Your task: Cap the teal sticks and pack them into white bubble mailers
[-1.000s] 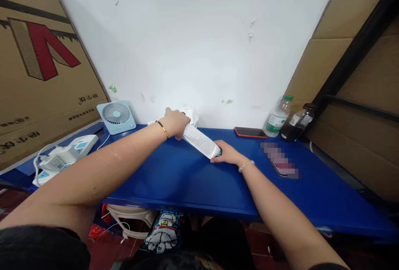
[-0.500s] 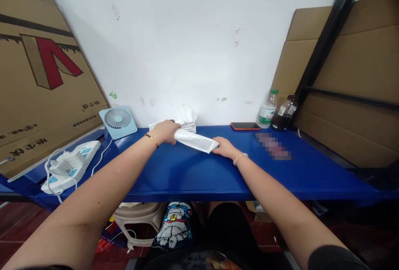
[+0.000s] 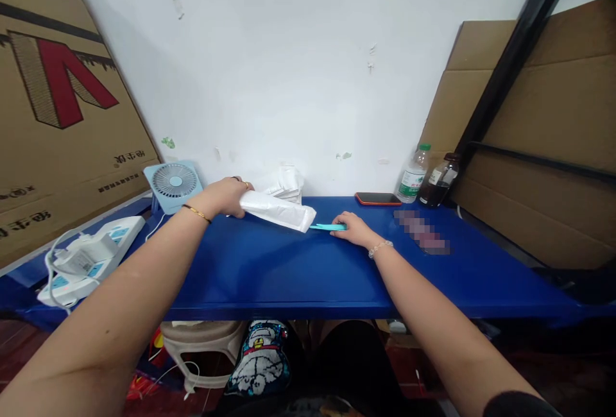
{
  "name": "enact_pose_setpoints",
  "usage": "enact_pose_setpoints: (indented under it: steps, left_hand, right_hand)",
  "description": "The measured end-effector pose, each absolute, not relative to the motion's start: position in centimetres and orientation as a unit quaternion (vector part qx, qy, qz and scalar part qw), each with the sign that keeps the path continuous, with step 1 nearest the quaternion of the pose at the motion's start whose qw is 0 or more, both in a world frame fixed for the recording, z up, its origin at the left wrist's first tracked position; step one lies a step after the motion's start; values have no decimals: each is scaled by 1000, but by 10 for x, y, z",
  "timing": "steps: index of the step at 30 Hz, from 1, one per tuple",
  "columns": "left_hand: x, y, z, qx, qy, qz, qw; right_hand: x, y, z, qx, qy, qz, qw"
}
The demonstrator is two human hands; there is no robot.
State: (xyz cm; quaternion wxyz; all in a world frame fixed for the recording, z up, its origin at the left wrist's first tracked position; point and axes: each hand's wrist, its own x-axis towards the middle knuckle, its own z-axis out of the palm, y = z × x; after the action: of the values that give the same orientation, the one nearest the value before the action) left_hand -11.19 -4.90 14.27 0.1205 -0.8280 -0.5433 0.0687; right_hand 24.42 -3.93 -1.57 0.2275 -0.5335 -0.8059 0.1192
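Observation:
My left hand [image 3: 226, 196] grips the far left end of a long, flat white packet [image 3: 276, 210], which slants across the table toward the right. My right hand [image 3: 353, 228] is closed on a slim turquoise tool [image 3: 332, 227] with a narrow end pointing left. Its exact kind is too small to tell. The tool's tip lies close by the packet's right end; whether they touch is unclear. Behind the packet, against the wall, stands a pile of similar white packets [image 3: 289, 183].
A blue fan [image 3: 174, 179] and a white power strip [image 3: 103, 250] occupy the left of the blue table [image 3: 289, 276]. At the right are a phone [image 3: 378, 199], a water bottle [image 3: 414, 173], a dark drink bottle [image 3: 436, 183] and a blurred item [image 3: 422, 232]. Cardboard [image 3: 62, 115] flanks the table.
My left hand has shifted left with the white packet. My right hand has come away from the packet's end, and the turquoise tool in it now shows.

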Motion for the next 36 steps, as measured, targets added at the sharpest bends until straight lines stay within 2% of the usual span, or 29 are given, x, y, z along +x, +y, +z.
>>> enact_pose_setpoints:
  steps: [5,10,13,19,24,28,32,36]
  left_hand:
    - [-155,-51,135,-805,-587,85,32]
    - [-183,-54,88,-801,-582,109,-88]
    - [-186,-54,63,-797,-592,91,-75]
    - [-143,-58,34,-835,-549,-9,-36]
    - [-102,-58,3,-850,-522,34,-61]
    - [-98,-59,-10,-853,-519,25,-50]
    - [-105,-62,-2,-868,-495,10,-46]
    - [-122,-55,19,-877,-480,22,-31]
  right_hand:
    - [247,-39,-14,-516,-815,132,226]
    - [246,-40,-13,-511,-822,140,207]
    - [255,-39,-10,-509,-822,143,209]
    - [287,-32,-11,-546,-753,178,323]
    - [294,-44,-10,-528,-787,200,249]
    - [294,-55,-5,-506,-804,222,222]
    - [297,-55,-7,-498,-809,234,206]
    - [295,-52,-9,-515,-785,240,245]
